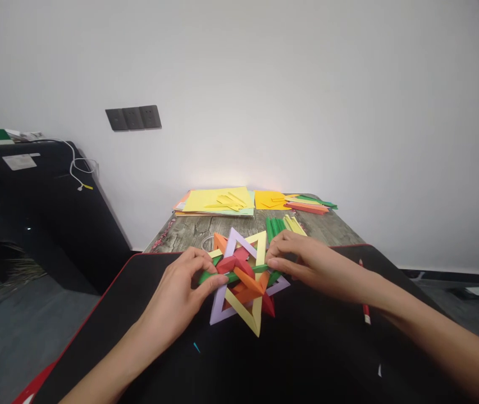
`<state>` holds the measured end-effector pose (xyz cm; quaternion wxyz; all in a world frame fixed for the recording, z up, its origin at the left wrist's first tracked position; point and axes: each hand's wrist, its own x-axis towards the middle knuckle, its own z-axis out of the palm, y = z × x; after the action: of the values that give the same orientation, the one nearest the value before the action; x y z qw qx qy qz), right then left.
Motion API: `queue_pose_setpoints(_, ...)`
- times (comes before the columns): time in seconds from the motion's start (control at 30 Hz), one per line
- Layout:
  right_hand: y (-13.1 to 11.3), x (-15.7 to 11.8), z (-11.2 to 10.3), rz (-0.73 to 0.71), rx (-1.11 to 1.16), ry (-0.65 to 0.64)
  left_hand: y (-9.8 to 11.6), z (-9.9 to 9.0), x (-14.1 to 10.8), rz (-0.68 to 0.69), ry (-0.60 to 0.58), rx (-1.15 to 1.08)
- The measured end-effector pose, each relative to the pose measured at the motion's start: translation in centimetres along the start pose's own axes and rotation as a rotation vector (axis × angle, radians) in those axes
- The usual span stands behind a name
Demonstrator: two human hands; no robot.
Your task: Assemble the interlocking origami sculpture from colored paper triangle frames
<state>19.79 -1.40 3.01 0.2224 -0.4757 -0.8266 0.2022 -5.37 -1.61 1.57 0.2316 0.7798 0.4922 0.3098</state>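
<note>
A many-pointed star of interlocked folded paper strips (257, 320), in purple, pale yellow, orange, red and green, is held just above the black mat. My left hand (186, 286) pinches the left end of a green folded strip (233, 276) between thumb and fingers. On the other side, my right hand (292, 255) has its thumb and fingers closed at the right part of the same green strip. The fingers cover both ends of this strip, and the far side of the star is hidden.
Stacked coloured paper sheets (192, 202), an orange sheet (267, 199) and loose folded strips (306, 207) lie on the wooden tabletop (205, 224) by the wall. Green strips (275, 226) are nearer. A red pencil (366, 314) and paper scraps (196, 348) lie on the black mat (298, 359).
</note>
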Motion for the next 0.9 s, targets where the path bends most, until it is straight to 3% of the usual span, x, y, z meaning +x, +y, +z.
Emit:
queue_pose_setpoints(0.3,0.1,0.6,-0.5,0.081,0.149,-0.108,0.3,-0.4,0.9,-0.072,-0.1,-0.078)
queue_pose_setpoints(0.6,0.4,1.1,-0.3,0.119,0.342,-0.157,-0.5,-0.2,1.3,-0.095,-0.066,-0.19)
queue_pose_setpoints(0.73,0.4,1.3,-0.4,0.139,0.328,-0.177,-0.6,-0.4,1.7,-0.07,-0.06,-0.207)
queue_pose_setpoints(0.9,0.2,1.5,-0.7,0.049,0.082,-0.082,-0.4,-0.5,1.8,-0.093,-0.087,-0.206)
